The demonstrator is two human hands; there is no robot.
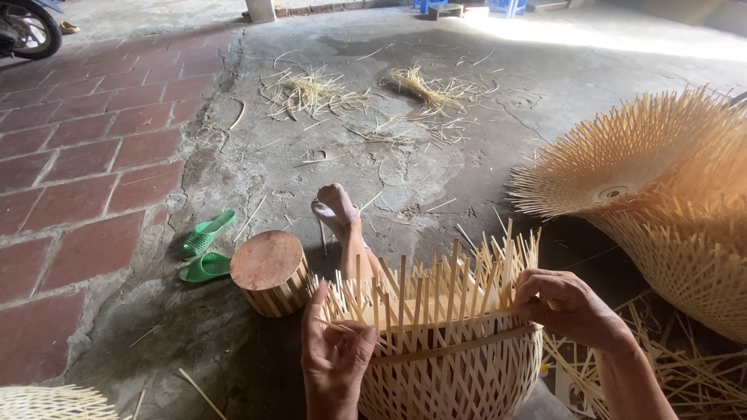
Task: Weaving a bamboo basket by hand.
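Observation:
A half-woven bamboo basket [455,373] stands in front of me, its loose upright strips [436,284] fanning out above a flat rim band [459,346]. My left hand [334,354] pinches a thin strip at the basket's left edge, thumb pressed on the rim. At the right side, my right hand [568,305] closes its fingers around the upright strips and the band. My bare foot [336,208] stretches out on the concrete beyond the basket.
A round wooden block [270,271] stands left of the basket, beside a pair of green sandals [207,247]. Stacked woven baskets [661,194] lie at the right. Bamboo scraps [366,97] litter the concrete; brick paving [85,140] lies left, a motorbike wheel [29,29] far left.

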